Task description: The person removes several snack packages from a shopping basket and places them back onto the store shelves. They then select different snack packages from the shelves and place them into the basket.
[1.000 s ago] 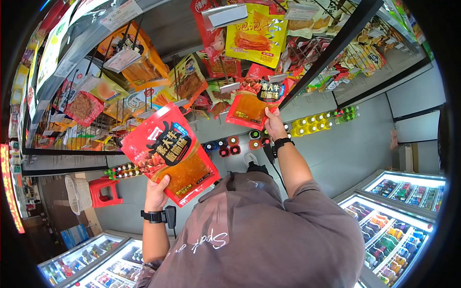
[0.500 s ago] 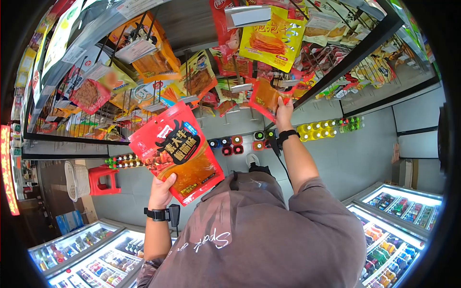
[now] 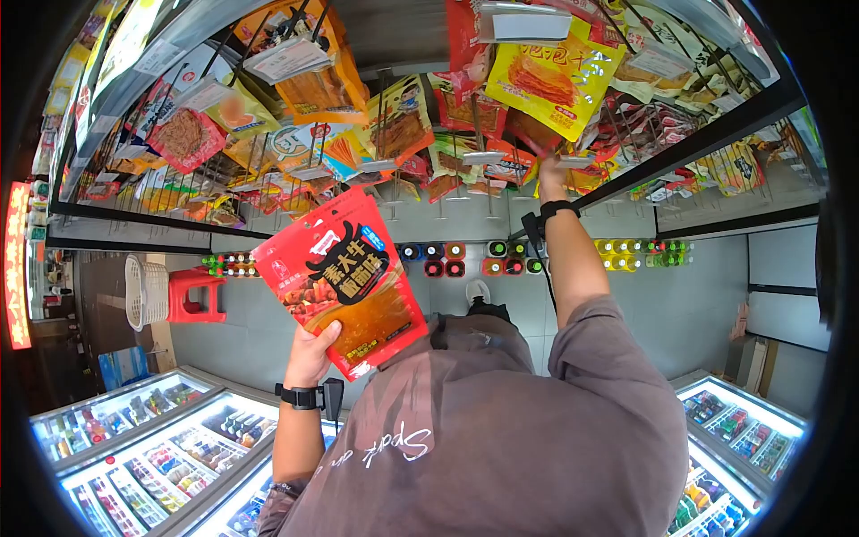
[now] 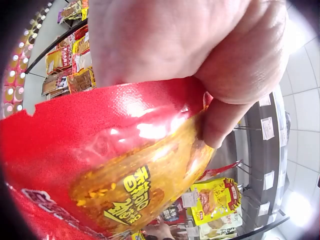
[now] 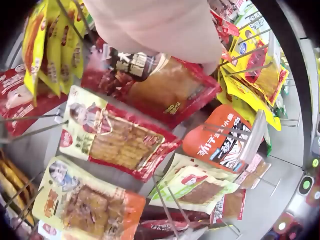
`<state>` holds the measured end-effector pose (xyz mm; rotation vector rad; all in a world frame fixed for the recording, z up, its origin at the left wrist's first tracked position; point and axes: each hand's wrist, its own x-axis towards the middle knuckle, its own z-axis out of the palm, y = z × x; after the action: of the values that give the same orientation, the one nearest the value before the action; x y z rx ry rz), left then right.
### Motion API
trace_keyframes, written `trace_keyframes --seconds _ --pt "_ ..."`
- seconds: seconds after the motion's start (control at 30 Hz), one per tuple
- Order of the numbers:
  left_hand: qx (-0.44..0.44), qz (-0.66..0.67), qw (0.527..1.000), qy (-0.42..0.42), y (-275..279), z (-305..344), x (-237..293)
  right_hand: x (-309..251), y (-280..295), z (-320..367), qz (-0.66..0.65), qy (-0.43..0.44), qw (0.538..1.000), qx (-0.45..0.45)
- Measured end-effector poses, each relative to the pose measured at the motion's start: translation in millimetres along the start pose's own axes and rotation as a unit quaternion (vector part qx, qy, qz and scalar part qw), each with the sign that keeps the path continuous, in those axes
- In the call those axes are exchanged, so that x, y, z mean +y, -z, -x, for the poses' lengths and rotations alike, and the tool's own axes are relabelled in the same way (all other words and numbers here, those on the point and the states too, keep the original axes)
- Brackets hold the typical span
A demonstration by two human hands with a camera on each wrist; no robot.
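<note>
Red snack packet [image 3: 358, 300] is up front and centre, held before the torso, its top leaning left and its face to the head camera. Left hand [image 3: 309, 353] has it by the lower left edge, thumb pressed across the front, the other fingers out of sight behind. Such a low hold probably keeps the print uncovered, and it reads well: 素大牛 in gold on a black bull's-head shape, with a second line that looks like 板筋味.

Over to the rack [image 3: 689, 145], where the right hand [image 3: 552, 182] is a blur from above; the right wrist view shows it gripping a second red packet [image 5: 165, 92] near the edge, most fingers hidden. Same 素大牛 on that one, just above a cream-and-red packet [image 5: 120, 135], in close among the hanging goods. That arm reaches far out, seemingly because the pegs [image 5: 178, 204] sit well away from the body.

Pegs presumably let the fronts face the shopper: yellow packet [image 3: 555, 80] shows 泡泡干, orange packet [image 5: 217, 137] gives us 劲仔. And on the brown shirt [image 3: 519, 412], white script starts "Spark".
</note>
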<state>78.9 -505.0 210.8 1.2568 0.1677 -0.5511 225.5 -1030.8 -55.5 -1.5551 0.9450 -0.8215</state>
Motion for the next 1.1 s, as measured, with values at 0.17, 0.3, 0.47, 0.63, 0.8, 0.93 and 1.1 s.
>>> trace_keyframes --seconds 0.17,0.3,0.47,0.63,0.8,0.93,1.1 --pt "-0.018 -0.005 1.0 -0.013 -0.7 -5.1 2.2 -28.2 22.8 93.0 0.009 -0.175 0.959 -0.221" --pt "-0.051 -0.019 0.998 -0.015 2.6 -16.9 2.9 -129.0 55.5 195.3 -0.082 -0.194 0.8 -0.562" --pt "-0.119 -0.023 0.993 -0.004 -18.7 -40.7 3.1 -188.9 56.7 274.3 -0.117 -0.039 0.794 -0.596" --pt "-0.173 -0.034 0.984 -0.002 -34.8 -50.8 11.6 -205.2 78.0 274.3 -0.066 -0.015 0.836 -0.544" --pt "-0.2 -0.071 0.977 -0.007 -34.5 -55.8 6.9 -187.8 112.8 282.9 -0.182 -0.134 0.86 -0.458" --pt "-0.193 -0.076 0.978 -0.01 -33.6 -57.3 12.6 -169.7 140.0 273.3 -0.238 -0.121 0.906 -0.327" --pt "-0.149 -0.091 0.984 -0.032 -18.2 -59.9 17.7 -121.8 177.2 237.5 -0.272 -0.133 0.924 -0.232"
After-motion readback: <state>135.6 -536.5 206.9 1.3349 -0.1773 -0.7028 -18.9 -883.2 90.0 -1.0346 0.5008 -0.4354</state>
